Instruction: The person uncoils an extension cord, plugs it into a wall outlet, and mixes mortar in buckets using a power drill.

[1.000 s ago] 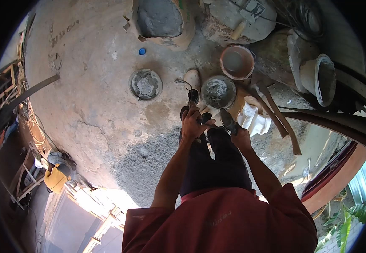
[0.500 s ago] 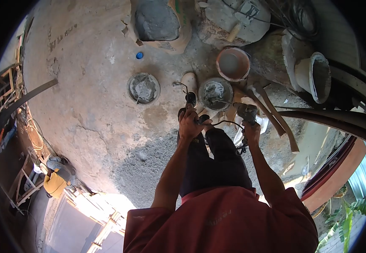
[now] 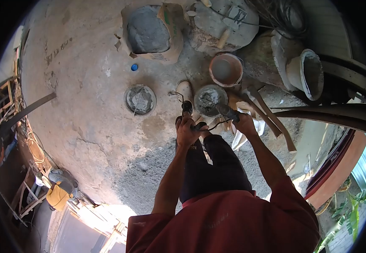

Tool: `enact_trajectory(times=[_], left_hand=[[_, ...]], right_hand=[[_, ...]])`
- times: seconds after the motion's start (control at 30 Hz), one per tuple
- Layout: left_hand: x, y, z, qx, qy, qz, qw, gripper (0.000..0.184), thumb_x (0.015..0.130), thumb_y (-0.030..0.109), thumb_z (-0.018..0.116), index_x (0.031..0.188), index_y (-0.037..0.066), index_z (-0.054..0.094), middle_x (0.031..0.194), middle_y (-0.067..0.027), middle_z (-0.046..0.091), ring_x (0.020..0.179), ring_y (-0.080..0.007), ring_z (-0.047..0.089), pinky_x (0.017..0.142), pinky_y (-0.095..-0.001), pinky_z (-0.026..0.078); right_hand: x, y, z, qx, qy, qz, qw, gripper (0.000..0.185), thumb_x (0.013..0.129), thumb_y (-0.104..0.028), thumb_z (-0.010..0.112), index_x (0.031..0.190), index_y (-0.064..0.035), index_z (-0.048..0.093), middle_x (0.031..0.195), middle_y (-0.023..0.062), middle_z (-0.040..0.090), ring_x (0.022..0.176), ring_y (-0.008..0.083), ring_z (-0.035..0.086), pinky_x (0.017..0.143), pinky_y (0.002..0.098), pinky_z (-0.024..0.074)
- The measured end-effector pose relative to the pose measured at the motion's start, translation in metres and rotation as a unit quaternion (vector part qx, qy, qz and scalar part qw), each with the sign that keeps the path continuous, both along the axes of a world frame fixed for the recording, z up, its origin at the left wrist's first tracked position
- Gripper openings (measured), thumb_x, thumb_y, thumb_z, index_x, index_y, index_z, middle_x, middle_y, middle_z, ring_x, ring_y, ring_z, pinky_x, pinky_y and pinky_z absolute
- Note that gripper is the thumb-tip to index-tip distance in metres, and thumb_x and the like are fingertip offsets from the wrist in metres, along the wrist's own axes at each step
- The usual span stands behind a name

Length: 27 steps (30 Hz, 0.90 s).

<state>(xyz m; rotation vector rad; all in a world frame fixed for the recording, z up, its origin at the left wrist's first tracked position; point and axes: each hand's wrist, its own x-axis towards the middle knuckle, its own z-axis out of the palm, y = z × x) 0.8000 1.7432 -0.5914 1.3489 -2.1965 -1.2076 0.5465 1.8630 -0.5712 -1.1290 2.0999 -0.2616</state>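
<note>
My right hand (image 3: 245,125) is closed around the grip of a dark power drill (image 3: 227,112). The drill's front end points at the near rim of a round bucket of wet grey mortar (image 3: 210,100), and its bit is hard to make out. My left hand (image 3: 187,133) is closed on a black power cord (image 3: 217,125), which runs across to the drill. Another dark length with a bent end (image 3: 177,93) sticks out beyond my left hand, over my foot. A second bucket of grey mix (image 3: 140,100) stands to the left, with a thin rod across it.
An open paper sack of grey powder (image 3: 148,31) stands ahead, near a blue cap (image 3: 134,67). An orange-brown bucket (image 3: 226,69) sits beyond the mortar bucket. Curved wooden pieces (image 3: 271,116) lie at right, near a large pale pot (image 3: 311,76). A person in yellow (image 3: 58,196) is at lower left.
My right hand and the drill have moved left, bringing the drill's front to the mortar bucket's rim. My left hand keeps its hold on the cord. The view has shifted slightly.
</note>
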Motion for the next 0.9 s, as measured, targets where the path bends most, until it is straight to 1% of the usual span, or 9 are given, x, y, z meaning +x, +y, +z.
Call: enact_trajectory(times=[0.1, 0.2, 0.27, 0.33, 0.4, 0.47, 0.57, 0.8, 0.9], left_hand=[[-0.003, 0.001, -0.01, -0.084, 0.042, -0.008, 0.996, 0.046, 0.061, 0.042, 0.084, 0.073, 0.005, 0.06, 0.088, -0.0082, 0.059, 0.094, -0.0304, 0.058, 0.09, -0.0434, 0.041], [-0.013, 0.009, -0.004, -0.124, 0.046, -0.088, 0.987, 0.034, 0.069, 0.034, 0.08, 0.074, 0.007, 0.06, 0.086, -0.0074, 0.06, 0.091, -0.0297, 0.058, 0.089, -0.0428, 0.041], [-0.021, 0.026, 0.012, -0.03, 0.0, -0.163, 0.986, 0.027, 0.073, 0.031, 0.076, 0.077, 0.008, 0.063, 0.085, -0.0068, 0.061, 0.088, -0.0285, 0.058, 0.088, -0.0413, 0.042], [-0.034, 0.041, 0.028, 0.059, -0.045, -0.235, 0.969, 0.021, 0.077, 0.029, 0.073, 0.08, 0.01, 0.065, 0.084, -0.0062, 0.062, 0.085, -0.0274, 0.059, 0.087, -0.0399, 0.042], [-0.048, 0.055, 0.039, -0.073, -0.079, -0.342, 0.933, 0.021, 0.083, 0.031, 0.068, 0.082, 0.01, 0.065, 0.078, -0.005, 0.064, 0.074, -0.0227, 0.06, 0.076, -0.039, 0.043], [-0.052, 0.07, 0.037, -0.116, -0.025, -0.337, 0.934, 0.023, 0.083, 0.033, 0.067, 0.084, 0.011, 0.066, 0.075, -0.0044, 0.063, 0.072, -0.0217, 0.06, 0.078, -0.0375, 0.042], [-0.052, 0.086, 0.033, -0.141, 0.028, -0.356, 0.923, 0.028, 0.084, 0.037, 0.065, 0.096, 0.011, 0.068, 0.07, -0.0029, 0.061, 0.068, -0.0192, 0.061, 0.083, -0.0353, 0.04], [-0.053, 0.049, 0.088, -0.056, 0.016, -0.402, 0.914, 0.034, 0.089, 0.035, 0.062, 0.109, 0.008, 0.066, 0.066, -0.0057, 0.062, 0.061, -0.0211, 0.062, 0.068, -0.0342, 0.049], [-0.044, 0.02, 0.116, 0.007, 0.037, -0.377, 0.925, 0.03, 0.089, 0.031, 0.063, 0.105, 0.005, 0.067, 0.064, -0.0073, 0.061, 0.058, -0.0238, 0.061, 0.062, -0.035, 0.05]], right_hand=[[-0.045, 0.001, -0.012, 0.003, 0.072, 0.046, 0.996, 0.044, 0.073, -0.02, 0.07, 0.115, -0.009, 0.062, 0.094, 0.0196, 0.067, 0.091, 0.0375, 0.064, 0.079, 0.0472, 0.0519], [-0.07, -0.009, -0.014, 0.052, 0.121, -0.002, 0.991, 0.047, 0.071, -0.027, 0.073, 0.114, -0.0107, 0.063, 0.105, 0.0181, 0.065, 0.102, 0.0373, 0.06, 0.088, 0.0479, 0.0482], [-0.086, -0.021, -0.018, 0.075, 0.134, -0.03, 0.988, 0.046, 0.071, -0.029, 0.073, 0.113, -0.0104, 0.064, 0.105, 0.0185, 0.065, 0.103, 0.0377, 0.06, 0.087, 0.048, 0.048], [-0.1, -0.028, -0.027, 0.035, 0.112, -0.122, 0.986, 0.043, 0.073, -0.031, 0.074, 0.108, -0.0084, 0.066, 0.094, 0.0184, 0.067, 0.087, 0.0349, 0.065, 0.078, 0.045, 0.0513], [-0.108, -0.044, -0.024, 0.023, 0.053, -0.204, 0.977, 0.041, 0.075, -0.033, 0.073, 0.105, -0.0067, 0.066, 0.085, 0.0165, 0.066, 0.077, 0.0316, 0.066, 0.071, 0.0418, 0.0523], [-0.119, -0.055, -0.035, -0.006, -0.037, -0.328, 0.944, 0.036, 0.078, -0.034, 0.071, 0.095, -0.0016, 0.066, 0.065, 0.0093, 0.063, 0.053, 0.0213, 0.062, 0.051, 0.033, 0.0498], [-0.134, -0.075, -0.037, -0.035, -0.145, -0.422, 0.894, 0.031, 0.082, -0.031, 0.07, 0.083, -0.0014, 0.064, 0.067, 0.0064, 0.063, 0.046, 0.0152, 0.056, 0.046, 0.03, 0.0455], [-0.178, -0.072, -0.104, -0.002, -0.197, -0.576, 0.794, 0.015, 0.085, -0.016, 0.067, 0.081, -0.0016, 0.064, 0.066, 0.0078, 0.062, 0.046, 0.0199, 0.058, 0.045, 0.0301, 0.0452], [-0.188, -0.054, -0.125, -0.108, -0.217, -0.678, 0.694, 0.01, 0.086, -0.011, 0.065, 0.085, -0.0016, 0.063, 0.07, 0.0107, 0.063, 0.053, 0.0226, 0.061, 0.048, 0.0317, 0.0498]])
